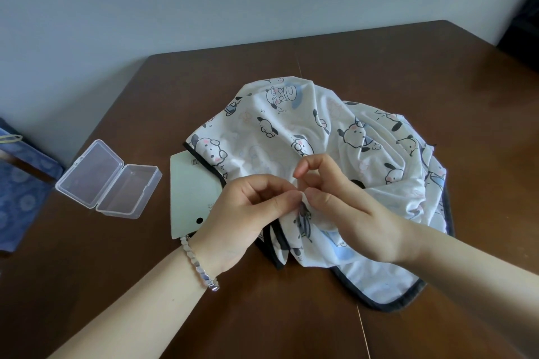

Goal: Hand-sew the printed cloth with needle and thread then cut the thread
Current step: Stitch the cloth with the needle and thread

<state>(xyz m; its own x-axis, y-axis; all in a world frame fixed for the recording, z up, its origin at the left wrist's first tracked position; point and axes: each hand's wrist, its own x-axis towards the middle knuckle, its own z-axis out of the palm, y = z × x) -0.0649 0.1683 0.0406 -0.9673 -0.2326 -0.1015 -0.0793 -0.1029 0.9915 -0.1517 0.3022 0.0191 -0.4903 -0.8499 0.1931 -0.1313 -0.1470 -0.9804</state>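
Scene: A printed cloth (pixel 291 131) with cartoon dogs and a dark bound edge is seen bunched on a brown bench (pixel 408 61), worked at by two bare hands.

Left hand (pixel 248 213): A small raised fold of the cloth is pinched between thumb and forefinger; a silver bracelet (pixel 198 264) is worn at the wrist.

Right hand (pixel 344 204): The same fold is met from the other side, the thumb pressed to it and the forefinger curled above. The grip is closed on the cloth.

Needle: None can be made out between the fingertips.

Key relation: The fold stands exactly where the two grips meet. The bulk of the cloth is spread away and to the right of that point, so it lies under and beyond the right hand. The bound edge is doubled beneath the left hand and runs toward the person.

Possible thread: A thin pale line (pixel 363 326) is seen running toward the near bench edge, close to the cloth's near hem; whether it is thread cannot be told.

Box: A clear plastic box (pixel 108 178) is set well to the left, its hinged lid laid flat open; nothing can be made out inside it.

Card: A pale green card (pixel 192 192) is partly covered by the cloth's left edge.

Stage: Stitching is judged to be in hand, with the cut not yet made.
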